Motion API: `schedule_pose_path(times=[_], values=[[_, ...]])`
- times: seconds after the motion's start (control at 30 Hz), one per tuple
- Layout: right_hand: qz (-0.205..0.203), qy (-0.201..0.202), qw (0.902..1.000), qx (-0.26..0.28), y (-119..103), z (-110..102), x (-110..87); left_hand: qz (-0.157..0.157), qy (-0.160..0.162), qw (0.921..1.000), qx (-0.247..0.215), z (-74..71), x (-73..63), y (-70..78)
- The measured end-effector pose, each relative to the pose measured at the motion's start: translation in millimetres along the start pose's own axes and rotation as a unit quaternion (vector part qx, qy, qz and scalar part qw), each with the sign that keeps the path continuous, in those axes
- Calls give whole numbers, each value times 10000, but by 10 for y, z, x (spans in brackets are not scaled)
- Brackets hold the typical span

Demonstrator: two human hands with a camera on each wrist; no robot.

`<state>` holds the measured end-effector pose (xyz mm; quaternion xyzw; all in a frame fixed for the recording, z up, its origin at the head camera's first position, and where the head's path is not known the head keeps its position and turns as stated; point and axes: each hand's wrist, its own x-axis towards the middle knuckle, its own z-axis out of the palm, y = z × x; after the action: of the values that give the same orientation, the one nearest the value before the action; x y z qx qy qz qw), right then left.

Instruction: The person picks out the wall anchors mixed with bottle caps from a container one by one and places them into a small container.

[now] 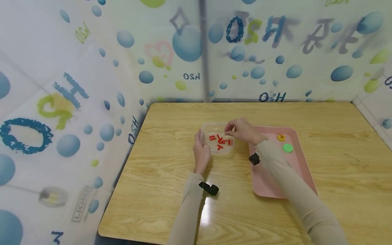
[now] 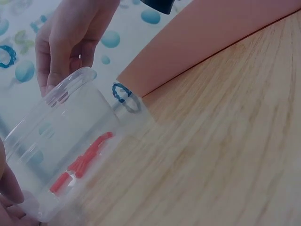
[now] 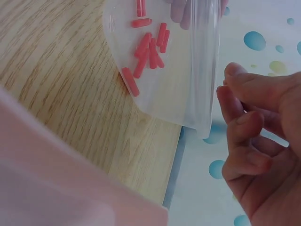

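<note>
My left hand [image 1: 201, 153] grips a clear plastic container [image 1: 225, 150] by its left side, thumb at the near rim. Several short red sticks [image 1: 220, 140] lie loose on the container's bottom; in the right wrist view the red sticks [image 3: 141, 63] look like little tubes. Above the container's right rim is my right hand [image 1: 243, 130], its fingers curled and the thumb tip meeting the index fingertip. Seen from the right wrist, the right hand [image 3: 258, 127] shows nothing plainly between those fingertips. The left wrist view has the right hand [image 2: 70, 42] just behind the container's rim.
A pink tray [image 1: 301, 163] lies on the wooden table [image 1: 153, 204], right of the container and partly under my right forearm. On it are a yellow button [image 1: 281, 137] and a green disc [image 1: 287, 148]. A patterned wall [image 1: 171, 88] borders the table's far edge.
</note>
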<state>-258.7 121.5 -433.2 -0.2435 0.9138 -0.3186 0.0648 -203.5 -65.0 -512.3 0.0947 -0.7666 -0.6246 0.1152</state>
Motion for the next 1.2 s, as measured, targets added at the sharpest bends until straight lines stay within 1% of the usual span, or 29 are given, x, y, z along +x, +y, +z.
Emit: schedule_pose_path(times=[0.13, 0.27, 0.4, 0.53, 0.8, 0.97, 1.1, 1.2], values=[[33, 110, 9999, 49, 30, -29, -58, 10, -64, 10000, -54, 23, -2, 7], [-54, 357, 9993, 99, 98, -71, -124, -114, -172, 9997, -95, 19, 25, 24], [-20, 550, 9985, 2, 190, -94, -186, -315, -301, 9990, -122, -22, 59, 23], [60, 558, 9984, -31, 226, -120, -222, -426, -271, 9986, -156, -92, 97, 2], [212, 432, 9984, 285, 240, -177, -270, -418, -262, 9987, -125, -239, 169, -30], [260, 401, 9983, 341, 289, -161, -289, -368, -224, 9991, -47, -276, 181, -40], [318, 346, 9981, 407, 314, -159, -300, -234, -175, 9996, -52, -271, 183, -49], [404, 335, 9976, 453, 337, -166, -324, -43, -180, 9997, -130, -262, 173, -56]])
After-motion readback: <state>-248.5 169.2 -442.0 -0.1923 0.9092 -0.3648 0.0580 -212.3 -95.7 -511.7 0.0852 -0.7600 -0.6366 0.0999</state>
